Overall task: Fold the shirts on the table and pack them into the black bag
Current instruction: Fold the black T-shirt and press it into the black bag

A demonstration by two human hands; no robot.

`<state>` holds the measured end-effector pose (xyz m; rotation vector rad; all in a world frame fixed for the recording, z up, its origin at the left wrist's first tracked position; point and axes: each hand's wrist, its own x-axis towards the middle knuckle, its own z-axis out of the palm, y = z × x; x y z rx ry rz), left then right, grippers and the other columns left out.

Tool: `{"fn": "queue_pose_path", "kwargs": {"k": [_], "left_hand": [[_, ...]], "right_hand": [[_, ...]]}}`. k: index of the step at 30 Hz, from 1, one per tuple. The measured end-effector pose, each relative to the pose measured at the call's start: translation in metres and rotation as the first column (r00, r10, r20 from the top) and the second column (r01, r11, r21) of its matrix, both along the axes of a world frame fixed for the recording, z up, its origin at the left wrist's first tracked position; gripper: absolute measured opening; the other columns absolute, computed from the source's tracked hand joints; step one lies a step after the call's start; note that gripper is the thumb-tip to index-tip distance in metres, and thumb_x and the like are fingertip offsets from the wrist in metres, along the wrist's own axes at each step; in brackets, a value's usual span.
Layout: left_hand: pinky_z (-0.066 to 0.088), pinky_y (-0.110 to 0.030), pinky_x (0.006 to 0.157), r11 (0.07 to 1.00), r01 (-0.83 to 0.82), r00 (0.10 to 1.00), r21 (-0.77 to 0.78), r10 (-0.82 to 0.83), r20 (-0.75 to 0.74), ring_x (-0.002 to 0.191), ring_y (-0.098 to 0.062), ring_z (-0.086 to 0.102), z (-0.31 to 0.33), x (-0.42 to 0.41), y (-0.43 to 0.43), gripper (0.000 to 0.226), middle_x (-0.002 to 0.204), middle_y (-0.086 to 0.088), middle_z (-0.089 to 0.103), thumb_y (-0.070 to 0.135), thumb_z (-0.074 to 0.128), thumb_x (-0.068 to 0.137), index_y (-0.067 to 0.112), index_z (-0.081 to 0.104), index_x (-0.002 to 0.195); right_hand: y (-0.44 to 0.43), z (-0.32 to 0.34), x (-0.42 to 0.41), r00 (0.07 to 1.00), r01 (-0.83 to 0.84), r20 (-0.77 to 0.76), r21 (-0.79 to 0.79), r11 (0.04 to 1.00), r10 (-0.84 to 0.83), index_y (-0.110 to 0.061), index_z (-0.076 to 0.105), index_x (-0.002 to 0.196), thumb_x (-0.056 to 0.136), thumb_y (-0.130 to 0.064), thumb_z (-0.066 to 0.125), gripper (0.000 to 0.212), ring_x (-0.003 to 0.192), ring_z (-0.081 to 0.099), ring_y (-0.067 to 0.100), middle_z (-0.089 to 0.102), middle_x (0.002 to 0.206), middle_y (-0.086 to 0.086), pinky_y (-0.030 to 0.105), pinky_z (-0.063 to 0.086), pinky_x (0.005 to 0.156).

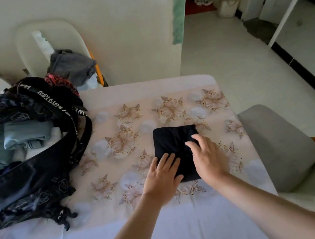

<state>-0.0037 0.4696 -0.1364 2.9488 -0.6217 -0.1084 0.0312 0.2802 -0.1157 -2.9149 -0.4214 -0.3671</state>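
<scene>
A black shirt (172, 142), folded into a small rectangle, lies on the floral tablecloth (128, 124) right of centre. My left hand (163, 174) rests flat on its near left corner with fingers spread. My right hand (206, 156) lies flat on its right side, fingers apart. Neither hand grips the cloth. The black bag (27, 184) with white printed straps stands open at the table's left; folded teal and light blue shirts (9, 143) fill it.
A grey cushioned chair (279, 144) stands close against the table's right edge. A white chair (51, 45) behind the far left corner carries a pile of grey and red clothes (71, 67). A wall rises behind the table, and open floor lies far right.
</scene>
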Motion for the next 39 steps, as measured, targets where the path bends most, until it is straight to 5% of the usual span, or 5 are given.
{"fn": "queue_pose_path", "kwargs": {"k": [8,14,28,33,39], "left_hand": [[0.0,-0.038,0.123,0.996,0.053,0.992,-0.071,-0.061,-0.113,0.151,-0.015,-0.011,-0.014,0.016,0.015,0.079,0.165,0.001,-0.006,0.065,0.025,0.095,0.02,0.011,0.158],[0.044,-0.042,0.107,0.99,0.007,1.0,-0.143,-0.008,-0.008,0.134,-0.022,0.039,-0.007,0.005,0.024,0.072,0.146,0.0,0.042,0.051,0.064,0.081,0.017,0.049,0.142],[0.051,-0.031,0.058,0.77,-0.528,0.849,-0.359,0.474,-0.232,0.082,-0.022,0.06,0.042,0.028,0.004,0.047,0.13,0.002,0.041,0.032,0.057,0.089,0.025,0.038,0.131],[0.048,-0.043,0.099,0.91,-0.277,0.917,-0.308,0.346,0.196,0.123,-0.026,0.048,0.028,0.046,-0.004,0.033,0.14,-0.006,0.046,0.026,0.057,0.094,0.023,0.057,0.127],[0.025,-0.045,0.117,0.941,-0.273,0.937,-0.199,0.213,-0.277,0.15,-0.018,0.01,0.003,0.065,-0.005,0.053,0.163,0.009,0.008,0.049,0.018,0.103,0.042,0.007,0.155]], "right_hand": [[-0.029,-0.03,-0.019,0.914,-0.293,-0.339,-0.175,0.94,0.221,-0.011,0.027,0.156,0.088,-0.053,0.042,0.081,0.15,0.022,0.017,0.013,0.166,0.005,0.037,0.032,0.115],[-0.023,-0.015,-0.009,0.837,-0.246,-0.521,-0.088,0.965,0.166,-0.018,0.023,0.157,0.089,-0.035,0.06,0.079,0.15,0.02,0.014,0.006,0.166,-0.003,0.038,0.032,0.116],[-0.028,0.034,0.023,0.819,0.285,-0.572,0.357,0.889,-0.033,-0.03,0.051,0.129,0.093,-0.032,0.061,0.038,0.089,0.064,0.01,0.064,0.109,-0.011,0.021,0.047,0.067],[-0.016,0.013,0.04,0.884,0.282,-0.444,0.258,0.924,-0.146,-0.019,0.046,0.134,0.101,-0.034,0.051,0.037,0.098,0.066,0.027,0.061,0.123,0.004,0.04,0.055,0.076],[-0.012,-0.005,0.059,0.989,-0.013,-0.145,0.04,0.999,0.019,-0.013,0.05,0.136,0.097,-0.022,0.057,0.041,0.12,0.055,0.031,0.048,0.138,0.014,0.042,0.053,0.091]]}}
